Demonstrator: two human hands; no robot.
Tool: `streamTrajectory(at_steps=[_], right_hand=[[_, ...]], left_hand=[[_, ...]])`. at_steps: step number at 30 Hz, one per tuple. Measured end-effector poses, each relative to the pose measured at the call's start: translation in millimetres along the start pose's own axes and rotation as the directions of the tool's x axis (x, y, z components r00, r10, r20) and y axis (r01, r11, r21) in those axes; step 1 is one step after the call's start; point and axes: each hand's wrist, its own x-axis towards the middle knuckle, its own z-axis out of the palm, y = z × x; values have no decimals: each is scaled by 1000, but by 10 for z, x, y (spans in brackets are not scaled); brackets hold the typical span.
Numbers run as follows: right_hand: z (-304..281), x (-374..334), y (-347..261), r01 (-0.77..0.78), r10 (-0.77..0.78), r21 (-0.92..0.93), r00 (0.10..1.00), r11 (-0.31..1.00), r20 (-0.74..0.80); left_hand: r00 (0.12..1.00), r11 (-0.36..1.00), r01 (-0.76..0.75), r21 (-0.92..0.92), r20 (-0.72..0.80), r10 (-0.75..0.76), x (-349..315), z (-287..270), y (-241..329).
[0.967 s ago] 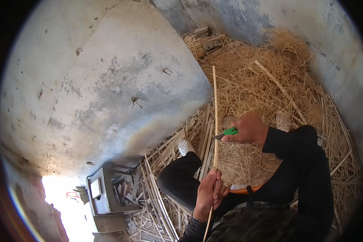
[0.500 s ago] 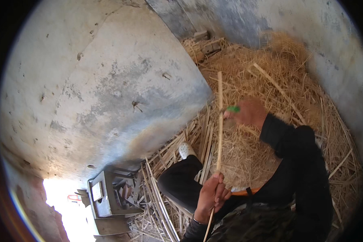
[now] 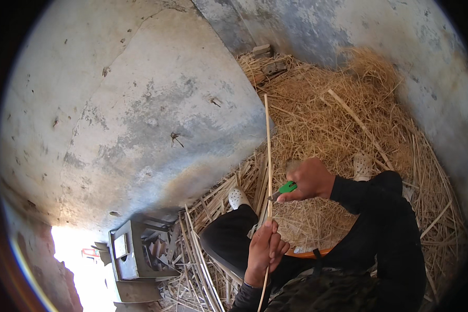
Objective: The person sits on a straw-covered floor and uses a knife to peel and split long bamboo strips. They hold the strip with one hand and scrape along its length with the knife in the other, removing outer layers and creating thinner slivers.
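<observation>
A long, thin, pale strip of wood or bamboo (image 3: 269, 151) rises in front of me, its far end close to the wall corner. My left hand (image 3: 265, 248) is closed round its lower part, and the strip's tail runs down past the wrist. In my right hand (image 3: 309, 179) is a small green-handled knife (image 3: 288, 187). Its short blade meets the strip's right side a little above my left hand. The right fingers are curled round the handle, which hides part of it.
Loose straw-like shavings (image 3: 322, 119) heap against the walls. Long split strips (image 3: 208, 260) lie at left. A wooden stool or small table (image 3: 135, 255) stands by the bright doorway. A longer stick (image 3: 361, 127) rests on the shavings. Light shoes (image 3: 238, 197) show on my feet.
My right hand and the knife have moved down along the strip, toward my left hand. The strip's upper end has tilted left. My left hand has shifted slightly left, still gripping.
</observation>
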Motion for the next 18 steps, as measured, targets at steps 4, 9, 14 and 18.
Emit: streamTrajectory(at_steps=[4, 9, 14, 18], right_hand=[[-65, -43, -111, -46, 45, 38, 999, 998, 28], [-8, -7, -40, 13, -13, -22, 1000, 1000, 0], [48, 28, 191, -101, 99, -38, 994, 994, -45], [-200, 91, 228, -95, 101, -48, 983, 994, 150]], left_hand=[[1000, 1000, -12, 27, -12, 13, -80, 42, 41], [1000, 1000, 9, -11, -10, -9, -22, 13, 43], [996, 996, 85, -15, -27, -85, -60, 58, 15], [991, 990, 135, -47, -5, -135, -46, 58, -3]])
